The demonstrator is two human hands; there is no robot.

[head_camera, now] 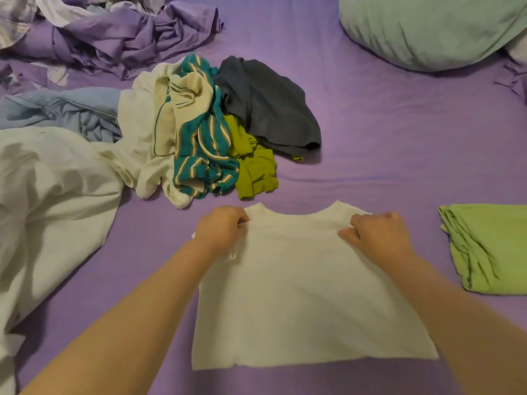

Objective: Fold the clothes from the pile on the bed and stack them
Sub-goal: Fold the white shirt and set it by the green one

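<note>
A white T-shirt [299,295] lies flat on the purple bed sheet [385,143] toward the near edge of the bed, its neckline pointing away from the person and its sleeves already tucked out of sight, so it shows as a plain rectangle with a straight hem nearest the viewer. The left hand [221,228] pinches the cloth at the left shoulder, fingers curled round a small fold of fabric; the right hand [376,233] grips the right shoulder the same way — both bare forearms reach in from the near edge.

Just beyond the collar sits the unfolded pile: a lime-green garment [255,169] closest to the shirt, a teal striped garment [202,155] beside it on the left, a dark grey garment [268,109] behind, and a cream garment [142,138] spreading further left. A light blue garment [68,112] lies at the left edge, partly under a large white sheet [51,209] that drapes over the near-left corner.

At the right edge, well apart from the shirt, rests a folded light green garment [490,246]. Toward the far right corner sits a pale green pillow [427,27] — and at the far left, crumpled purple bedding [119,32].
</note>
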